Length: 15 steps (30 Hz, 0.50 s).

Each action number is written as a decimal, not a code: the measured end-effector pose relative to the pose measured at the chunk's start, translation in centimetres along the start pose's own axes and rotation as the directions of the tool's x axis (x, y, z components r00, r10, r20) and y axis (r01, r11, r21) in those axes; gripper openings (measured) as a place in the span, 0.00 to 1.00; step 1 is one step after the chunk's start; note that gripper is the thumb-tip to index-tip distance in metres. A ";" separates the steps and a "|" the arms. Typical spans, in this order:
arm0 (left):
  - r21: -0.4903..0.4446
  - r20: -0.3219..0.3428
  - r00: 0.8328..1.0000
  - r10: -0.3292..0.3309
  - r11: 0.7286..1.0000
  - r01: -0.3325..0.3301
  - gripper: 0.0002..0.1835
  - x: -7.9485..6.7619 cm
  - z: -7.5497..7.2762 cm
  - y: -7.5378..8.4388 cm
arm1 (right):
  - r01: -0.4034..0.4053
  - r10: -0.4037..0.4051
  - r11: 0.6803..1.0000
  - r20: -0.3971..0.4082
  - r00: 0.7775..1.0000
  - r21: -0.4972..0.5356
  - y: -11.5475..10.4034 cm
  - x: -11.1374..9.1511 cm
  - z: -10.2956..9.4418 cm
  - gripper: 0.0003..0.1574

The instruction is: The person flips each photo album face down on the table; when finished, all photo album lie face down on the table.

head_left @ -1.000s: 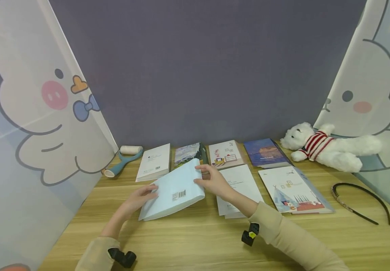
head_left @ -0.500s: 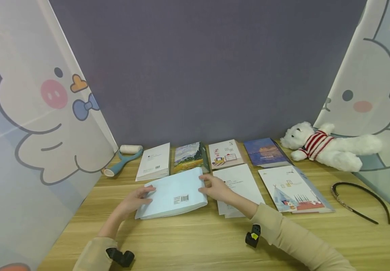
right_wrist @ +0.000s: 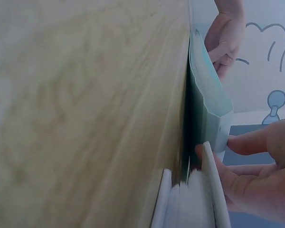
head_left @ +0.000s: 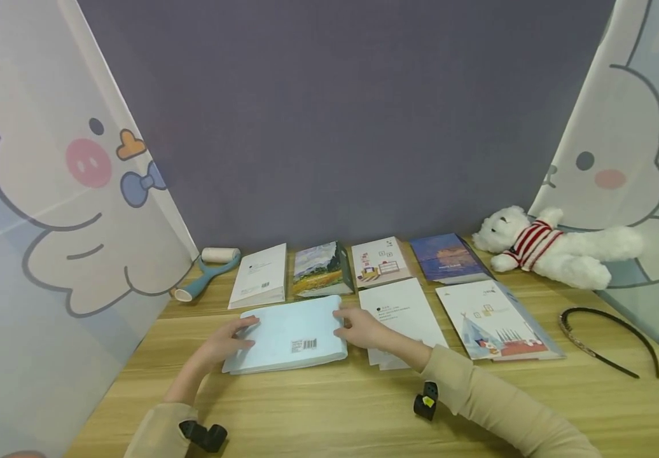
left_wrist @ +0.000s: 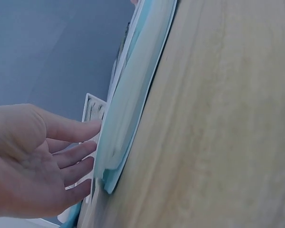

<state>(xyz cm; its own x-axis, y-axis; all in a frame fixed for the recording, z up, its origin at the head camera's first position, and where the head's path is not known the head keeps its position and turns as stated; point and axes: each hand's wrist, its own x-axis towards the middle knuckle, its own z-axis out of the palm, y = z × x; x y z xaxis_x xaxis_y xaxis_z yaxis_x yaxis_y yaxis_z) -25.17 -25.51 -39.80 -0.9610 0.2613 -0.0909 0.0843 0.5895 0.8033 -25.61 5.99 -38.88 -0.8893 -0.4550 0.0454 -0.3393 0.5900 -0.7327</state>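
A light blue book [head_left: 289,334] with a barcode lies flat on the wooden table [head_left: 329,413]. My left hand [head_left: 246,326] touches its left edge with straight fingers, and the left wrist view shows those fingers [left_wrist: 80,149] against the book's edge [left_wrist: 133,104]. My right hand [head_left: 343,321] holds the right edge. In the right wrist view the right hand [right_wrist: 223,147] pinches that end of the book [right_wrist: 206,104], thumb above and a finger under it. Both sleeves are beige.
Behind the blue book stand a white book [head_left: 261,277], a landscape-cover book [head_left: 319,270], a pink illustrated book [head_left: 378,261] and a dark blue book [head_left: 446,257]. A white booklet [head_left: 404,315] and a tent-cover book [head_left: 495,321] lie right. Lint roller [head_left: 209,270], plush bear [head_left: 553,248], black headband [head_left: 610,337].
The blue book was tilted up off the table between both hands; it has come down flat and turned square to the table edge. Both hands stayed on its ends.
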 end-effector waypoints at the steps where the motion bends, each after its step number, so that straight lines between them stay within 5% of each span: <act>1: 0.000 -0.003 1.000 -0.003 1.000 0.003 0.27 0.0 0.0 0.0 | -0.003 0.003 1.000 0.004 1.000 -0.003 0.0 0.0 0.1 0.30; 15: 0.103 -0.007 1.000 0.027 0.994 -0.026 0.26 0.1 0.5 0.3 | -0.075 0.080 0.995 0.089 0.993 -0.068 0.2 0.3 0.2 0.34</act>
<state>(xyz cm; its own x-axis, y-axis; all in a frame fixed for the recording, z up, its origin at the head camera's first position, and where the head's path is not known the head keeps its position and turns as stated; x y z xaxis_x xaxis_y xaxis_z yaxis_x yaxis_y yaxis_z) -25.13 -24.89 -39.88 -0.9602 0.2718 -0.0648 0.1363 0.6578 0.7407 -25.89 5.82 -39.21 -0.8828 -0.4638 -0.0745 -0.2922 0.6665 -0.6859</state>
